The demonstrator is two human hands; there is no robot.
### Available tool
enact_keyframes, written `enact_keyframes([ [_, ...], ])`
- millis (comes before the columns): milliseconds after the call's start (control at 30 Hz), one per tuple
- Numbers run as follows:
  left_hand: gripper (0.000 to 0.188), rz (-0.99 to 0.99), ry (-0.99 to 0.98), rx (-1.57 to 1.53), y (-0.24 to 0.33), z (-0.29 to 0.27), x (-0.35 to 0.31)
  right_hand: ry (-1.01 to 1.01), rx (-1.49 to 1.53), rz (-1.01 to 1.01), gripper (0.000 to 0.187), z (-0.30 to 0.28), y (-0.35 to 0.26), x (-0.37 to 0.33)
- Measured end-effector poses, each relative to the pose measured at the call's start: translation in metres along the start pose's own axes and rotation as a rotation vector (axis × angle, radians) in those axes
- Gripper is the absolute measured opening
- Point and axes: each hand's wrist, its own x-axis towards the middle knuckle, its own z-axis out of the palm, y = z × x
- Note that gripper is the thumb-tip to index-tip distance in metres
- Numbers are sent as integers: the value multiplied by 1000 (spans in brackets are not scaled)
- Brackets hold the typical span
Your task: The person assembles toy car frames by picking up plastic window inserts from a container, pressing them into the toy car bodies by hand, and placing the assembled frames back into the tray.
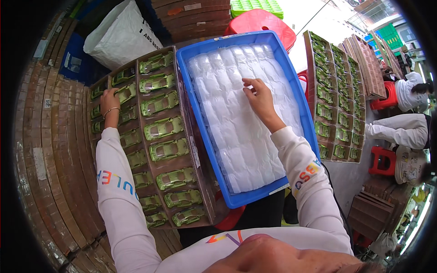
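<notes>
My left hand [110,103] reaches into a brown compartment tray [182,104] on the left, which holds rows of light green toy cars [163,128]. Its fingers are closed at the end of one green toy car [127,93], which sits at a slant to the others; the fingertips are partly hidden. Over the blue bin [187,86], my right hand [260,98] has half-bent fingers, thumb and index apart, with nothing between them. Beneath it, rows of clear plastic packs over white padding [232,132] fill the bin.
A second tray of green cars [337,98] stands at the right. Brown trays [50,150] are stacked along the left. A white sack [120,36] and a red stool [264,25] stand behind. Another person [412,93] is at the far right.
</notes>
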Motion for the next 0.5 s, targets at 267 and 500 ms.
enact_keyframes([
  [267, 29, 149, 283, -82, 11, 22, 8, -23, -306, 10, 42, 20, -10, 38],
  [500, 30, 231, 196, -58, 17, 24, 43, -64, -372, 33, 53, 34, -3, 35],
])
